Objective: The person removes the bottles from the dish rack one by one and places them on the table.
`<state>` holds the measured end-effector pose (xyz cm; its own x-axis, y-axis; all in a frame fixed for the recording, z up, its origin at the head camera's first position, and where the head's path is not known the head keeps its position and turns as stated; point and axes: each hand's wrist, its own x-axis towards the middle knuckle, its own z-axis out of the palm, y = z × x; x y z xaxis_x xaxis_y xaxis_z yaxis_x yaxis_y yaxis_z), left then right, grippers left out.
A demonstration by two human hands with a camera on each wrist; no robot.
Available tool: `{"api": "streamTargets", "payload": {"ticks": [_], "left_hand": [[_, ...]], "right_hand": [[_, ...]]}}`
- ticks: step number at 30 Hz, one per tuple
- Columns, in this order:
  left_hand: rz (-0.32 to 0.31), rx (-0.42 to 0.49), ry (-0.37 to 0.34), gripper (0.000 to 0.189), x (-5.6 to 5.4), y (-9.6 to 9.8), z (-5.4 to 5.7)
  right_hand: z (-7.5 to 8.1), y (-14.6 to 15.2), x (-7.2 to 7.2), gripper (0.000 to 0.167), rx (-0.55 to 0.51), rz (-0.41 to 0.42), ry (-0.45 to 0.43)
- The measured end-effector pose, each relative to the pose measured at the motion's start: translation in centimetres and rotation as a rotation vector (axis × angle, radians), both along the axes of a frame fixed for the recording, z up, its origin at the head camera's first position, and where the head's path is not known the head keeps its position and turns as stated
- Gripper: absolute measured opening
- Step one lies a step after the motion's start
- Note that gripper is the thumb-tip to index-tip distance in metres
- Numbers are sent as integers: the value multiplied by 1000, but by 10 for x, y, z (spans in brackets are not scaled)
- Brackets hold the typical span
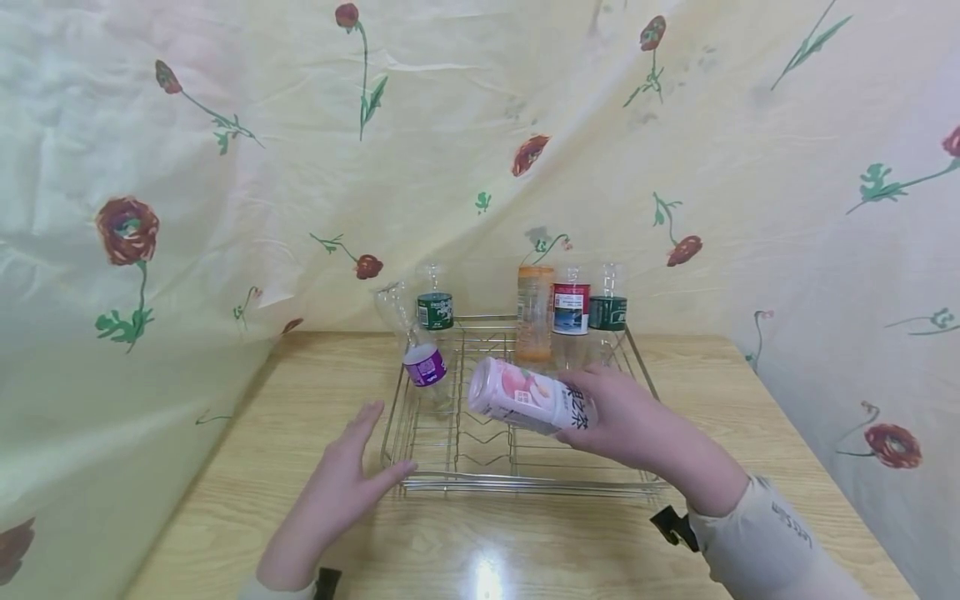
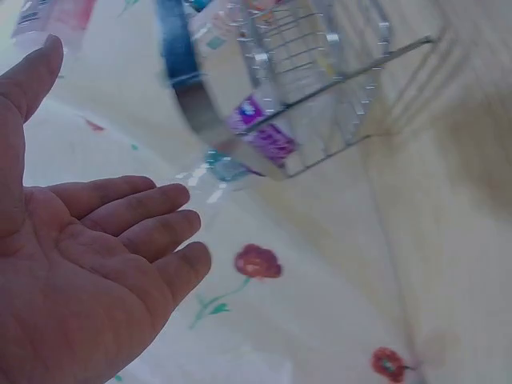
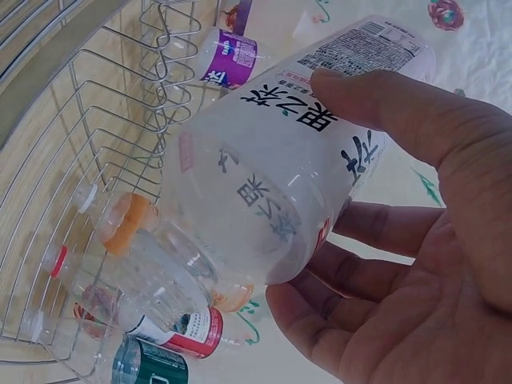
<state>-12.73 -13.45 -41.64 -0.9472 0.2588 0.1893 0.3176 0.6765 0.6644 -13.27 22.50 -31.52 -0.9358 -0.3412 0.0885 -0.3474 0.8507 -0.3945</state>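
My right hand (image 1: 622, 412) grips a clear plastic bottle with a pink peach label (image 1: 528, 396). It is tilted on its side over the wire rack (image 1: 525, 482), its base pointing left. In the right wrist view the bottle's neck (image 3: 188, 252) points down toward the rack, with thumb and fingers around the body. My left hand (image 1: 341, 483) is held at the rack's front left corner with fingers spread and nothing in it; the left wrist view shows its bare palm. Nearest to it in the rack, a purple-labelled bottle (image 1: 425, 364) leans with its base up and to the left.
Along the rack's back stand a green-labelled bottle (image 1: 435, 310) at left, then an orange bottle (image 1: 534, 312), a red-labelled bottle (image 1: 572, 308) and another green-labelled bottle (image 1: 608, 312) at right, necks down. The rack sits on a wooden table (image 1: 300, 400) before a flowered cloth (image 1: 450, 167).
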Motion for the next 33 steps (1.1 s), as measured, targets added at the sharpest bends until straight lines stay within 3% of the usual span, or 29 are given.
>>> {"api": "streamTargets", "payload": {"ticks": [9, 15, 33], "left_hand": [[-32, -10, 55, 100, 3, 11, 25], [-89, -36, 134, 99, 1, 19, 35], [-213, -78, 236, 98, -8, 49, 62]], "right_hand": [[0, -2, 3, 63, 12, -3, 17], [-1, -2, 6, 65, 24, 0, 33], [-1, -11, 11, 68, 54, 26, 57]]}}
